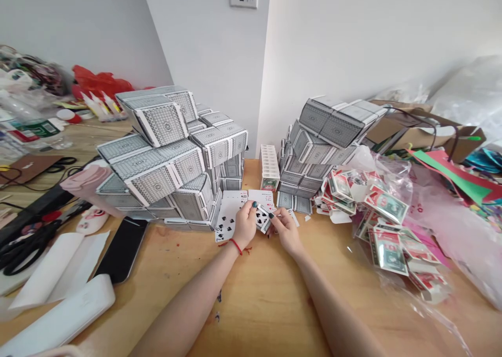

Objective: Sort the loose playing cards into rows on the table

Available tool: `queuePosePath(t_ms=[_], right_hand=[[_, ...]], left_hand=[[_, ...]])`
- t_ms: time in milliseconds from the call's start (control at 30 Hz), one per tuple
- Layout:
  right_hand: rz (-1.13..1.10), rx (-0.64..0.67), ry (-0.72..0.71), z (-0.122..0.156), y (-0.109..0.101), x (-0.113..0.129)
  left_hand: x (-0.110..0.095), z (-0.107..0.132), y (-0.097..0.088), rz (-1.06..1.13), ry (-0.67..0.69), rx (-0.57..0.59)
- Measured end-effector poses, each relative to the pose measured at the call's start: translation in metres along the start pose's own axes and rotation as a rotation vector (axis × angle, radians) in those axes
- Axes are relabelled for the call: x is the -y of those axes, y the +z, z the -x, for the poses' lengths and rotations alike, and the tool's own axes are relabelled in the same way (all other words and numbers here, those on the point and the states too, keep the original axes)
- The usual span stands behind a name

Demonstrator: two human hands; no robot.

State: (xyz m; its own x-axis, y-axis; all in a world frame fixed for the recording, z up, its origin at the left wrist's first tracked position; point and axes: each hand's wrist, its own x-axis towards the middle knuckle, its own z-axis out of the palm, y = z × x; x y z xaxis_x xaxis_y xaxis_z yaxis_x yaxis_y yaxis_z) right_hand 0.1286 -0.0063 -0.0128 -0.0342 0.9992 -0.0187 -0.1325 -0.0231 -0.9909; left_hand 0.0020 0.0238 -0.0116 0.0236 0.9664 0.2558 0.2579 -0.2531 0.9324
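Between my two hands is a playing card [262, 219] with black pips, seemingly bent, a grey patterned edge showing. My left hand [246, 225], with a red string at the wrist, pinches its upper left side. The fingers of my right hand [287, 232] close on its right side. Just beyond lie face-up playing cards [231, 205], a black seven among them, and more white cards [261, 195] with red marks. To the left rises a stack of grey-backed folded-card blocks [164, 174]; a similar stack [314, 142] stands on the right.
A row of card boxes [270, 166] stands between the stacks. Opened red and green card boxes [388, 250] and clear plastic lie on the right. A black phone [122, 250], a white case [66, 315] and black scissors [29, 244] are on the left of the wooden table [259, 304].
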Motion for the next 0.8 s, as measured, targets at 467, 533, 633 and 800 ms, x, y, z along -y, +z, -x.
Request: queuePosePath(t_ms=[467,533,633,800], right_hand=[[0.132,0.0,-0.087,0.0019,0.0012,0.0028],[0.151,0.012,-0.096,0.0026,0.0009,0.0024],[0.168,0.044,-0.108,0.0035,0.0003,0.0016],[0.244,0.062,-0.157,0.003,-0.0009,0.0003]], left_hand=[[-0.0041,0.0019,-0.0007,0.115,0.099,0.227],[-0.004,0.0023,-0.001,0.12,0.097,0.23],[-0.0045,0.0024,-0.0017,0.11,0.092,0.23],[-0.0049,0.0004,-0.0049,0.119,0.066,0.25]])
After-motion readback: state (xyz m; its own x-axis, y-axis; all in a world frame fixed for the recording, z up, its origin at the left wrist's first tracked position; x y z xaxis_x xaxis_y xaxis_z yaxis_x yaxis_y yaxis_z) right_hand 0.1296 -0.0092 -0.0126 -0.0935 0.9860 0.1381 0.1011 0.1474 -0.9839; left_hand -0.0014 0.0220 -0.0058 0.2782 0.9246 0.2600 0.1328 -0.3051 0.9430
